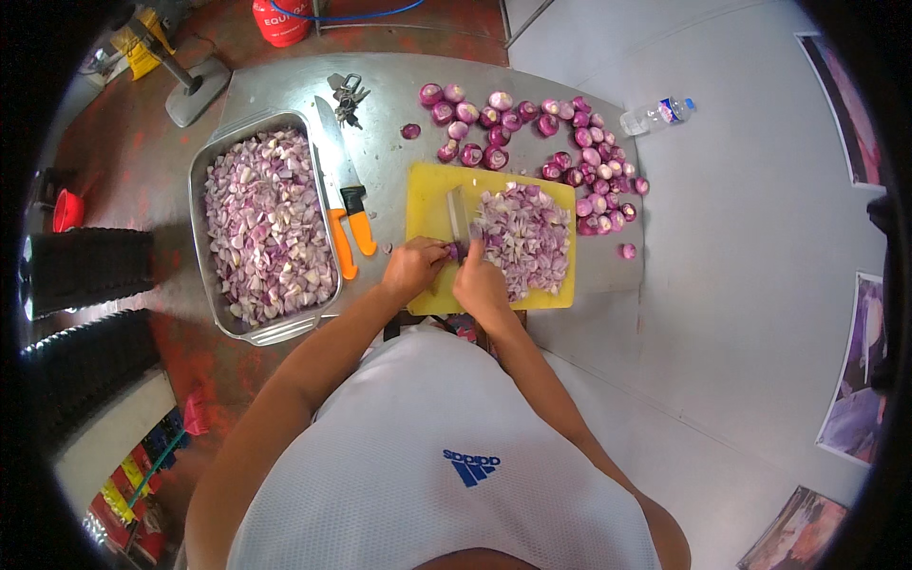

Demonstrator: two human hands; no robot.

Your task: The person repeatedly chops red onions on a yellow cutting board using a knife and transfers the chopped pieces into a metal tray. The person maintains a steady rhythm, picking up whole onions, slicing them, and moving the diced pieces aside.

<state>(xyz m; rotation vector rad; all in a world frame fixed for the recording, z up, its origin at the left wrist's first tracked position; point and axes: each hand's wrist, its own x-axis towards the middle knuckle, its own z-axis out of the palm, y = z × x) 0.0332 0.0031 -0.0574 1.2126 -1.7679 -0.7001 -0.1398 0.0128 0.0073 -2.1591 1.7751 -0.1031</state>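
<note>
Before me lies a yellow cutting board at the near edge of a metal table. My right hand grips a knife whose blade points away from me, index finger laid along it. At the blade's left side, the fingertips of my left hand pinch a piece of red onion, mostly covered by the fingers. A heap of chopped red onion covers the right part of the board. Left of the board, a rectangular metal pan is filled with chopped onion pieces.
Two orange-handled knives lie beside the pan, with a bunch of keys beyond them. Many peeled red onions spread over the table's far and right side. A plastic bottle lies by the wall.
</note>
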